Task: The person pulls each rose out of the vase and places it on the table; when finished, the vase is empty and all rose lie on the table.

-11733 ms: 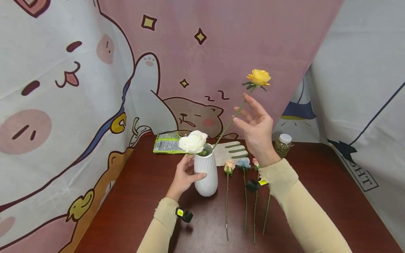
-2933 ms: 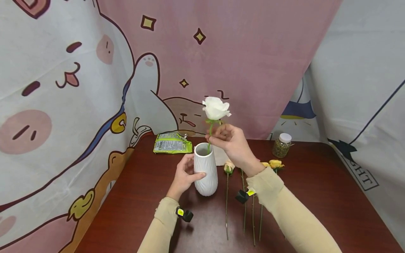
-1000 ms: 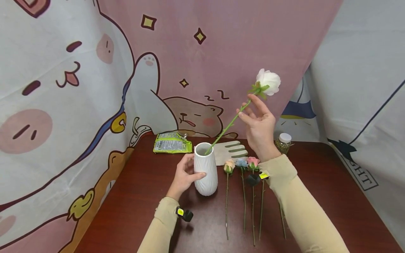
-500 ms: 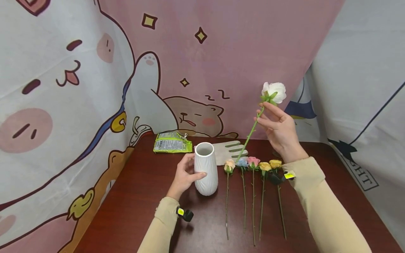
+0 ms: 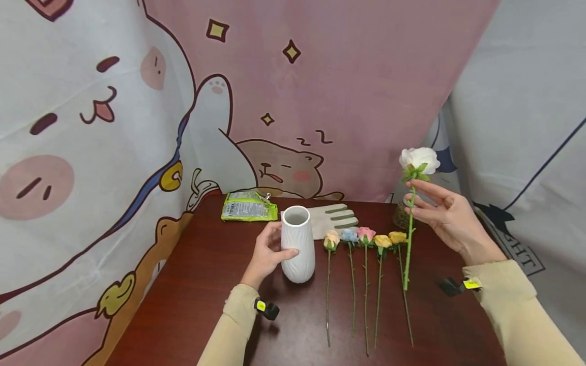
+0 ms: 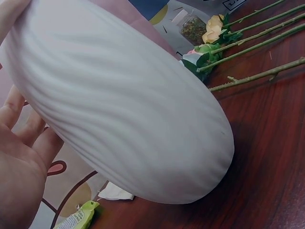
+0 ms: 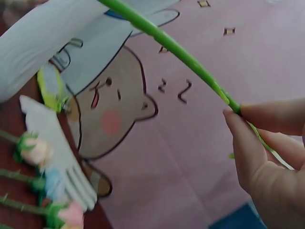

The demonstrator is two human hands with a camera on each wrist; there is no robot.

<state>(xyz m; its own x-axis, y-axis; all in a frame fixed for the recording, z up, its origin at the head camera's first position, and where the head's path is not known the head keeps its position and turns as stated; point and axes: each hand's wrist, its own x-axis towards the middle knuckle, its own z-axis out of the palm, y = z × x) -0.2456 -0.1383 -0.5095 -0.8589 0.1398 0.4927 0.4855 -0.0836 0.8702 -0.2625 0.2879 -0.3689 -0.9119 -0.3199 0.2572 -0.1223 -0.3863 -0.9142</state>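
My left hand (image 5: 269, 251) grips a white ribbed vase (image 5: 298, 249), which stands upright on the table with nothing in its mouth. In the left wrist view the vase (image 6: 128, 105) fills the middle, the fingers behind it. At the right, my right hand (image 5: 450, 218) pinches the green stem of a white rose (image 5: 418, 161) just below the bloom. The stem hangs nearly upright above the table, its lower end in front of the rightmost yellow rose's stem. In the right wrist view, thumb and fingertips (image 7: 238, 112) pinch that stem.
A row of roses lies right of the vase: peach (image 5: 331, 240), blue (image 5: 350, 235), pink (image 5: 365, 234) and two yellow (image 5: 382, 241). Behind are a glove (image 5: 334, 219), a green packet (image 5: 249, 206) and a jar (image 5: 401, 216) partly hidden by the right hand. Printed cloth surrounds the table.
The white rose has come out of the vase and moved right and down in my right hand, its stem turning more upright. The left hand still grips the vase.
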